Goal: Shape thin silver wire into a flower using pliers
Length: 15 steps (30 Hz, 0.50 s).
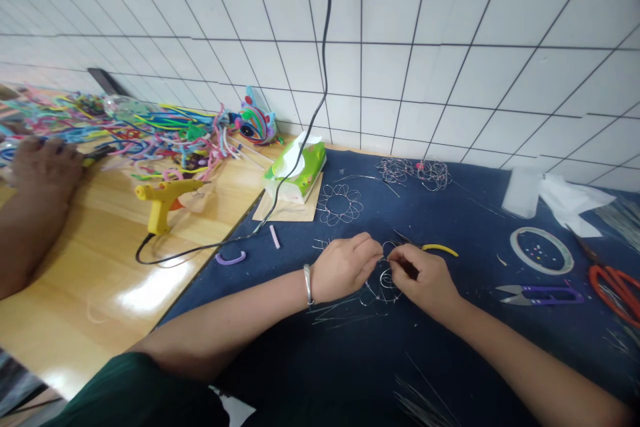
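My left hand (346, 267) and my right hand (419, 278) meet over the dark blue cloth, fingertips nearly touching. Both pinch a thin looped wire piece (387, 279), whose curls hang below and between them. Yellow-handled pliers (439, 249) lie just behind my right hand, their dark jaws partly hidden. Loose cut wires (345, 312) rest below my left wrist. A finished-looking ring of wire loops (340, 205) lies flat beyond my left hand, and a tangle of similar wire loops (415, 172) sits farther back.
Left on the wooden table are a yellow glue gun (165, 202), colourful pipe cleaners (175, 130) and another person's hand (45, 167). A tissue pack (295, 170) stands near the wall. Purple snips (543, 293), red-handled scissors (615, 290) and a round bead dish (518, 250) lie right.
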{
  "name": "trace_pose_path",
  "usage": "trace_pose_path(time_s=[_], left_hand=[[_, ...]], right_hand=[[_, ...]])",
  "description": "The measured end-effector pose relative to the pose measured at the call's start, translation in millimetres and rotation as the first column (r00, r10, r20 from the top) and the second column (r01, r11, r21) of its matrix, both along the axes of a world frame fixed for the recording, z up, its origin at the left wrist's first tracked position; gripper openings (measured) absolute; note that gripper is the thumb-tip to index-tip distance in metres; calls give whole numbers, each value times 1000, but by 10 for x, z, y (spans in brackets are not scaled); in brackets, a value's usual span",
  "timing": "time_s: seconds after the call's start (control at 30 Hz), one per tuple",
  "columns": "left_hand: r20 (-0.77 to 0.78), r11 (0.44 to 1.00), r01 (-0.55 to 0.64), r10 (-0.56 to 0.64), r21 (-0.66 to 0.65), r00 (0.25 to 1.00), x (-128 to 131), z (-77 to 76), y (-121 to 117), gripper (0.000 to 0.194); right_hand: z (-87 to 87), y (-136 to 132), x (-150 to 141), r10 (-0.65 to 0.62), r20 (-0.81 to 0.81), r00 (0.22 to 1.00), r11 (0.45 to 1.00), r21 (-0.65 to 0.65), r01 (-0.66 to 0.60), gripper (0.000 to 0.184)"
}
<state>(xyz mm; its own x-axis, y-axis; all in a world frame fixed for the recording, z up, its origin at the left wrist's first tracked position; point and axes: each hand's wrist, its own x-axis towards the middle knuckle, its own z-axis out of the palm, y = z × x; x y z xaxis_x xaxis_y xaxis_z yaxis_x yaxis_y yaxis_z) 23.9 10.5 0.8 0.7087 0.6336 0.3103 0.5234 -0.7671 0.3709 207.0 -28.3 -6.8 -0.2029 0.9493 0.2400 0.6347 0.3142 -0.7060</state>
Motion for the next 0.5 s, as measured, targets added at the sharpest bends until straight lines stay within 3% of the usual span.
trace_pose_path(time_s=[0.3, 0.5], left_hand=[[-21, 997, 76, -76, -7, 997, -18, 16, 25, 17], [155, 990, 31, -9, -137, 988, 11, 2, 48, 16]], right_hand=[[6, -4, -5, 7, -10, 1000, 1000, -8, -7, 9], [27, -15, -8, 4, -22, 1000, 1000, -9, -5, 9]])
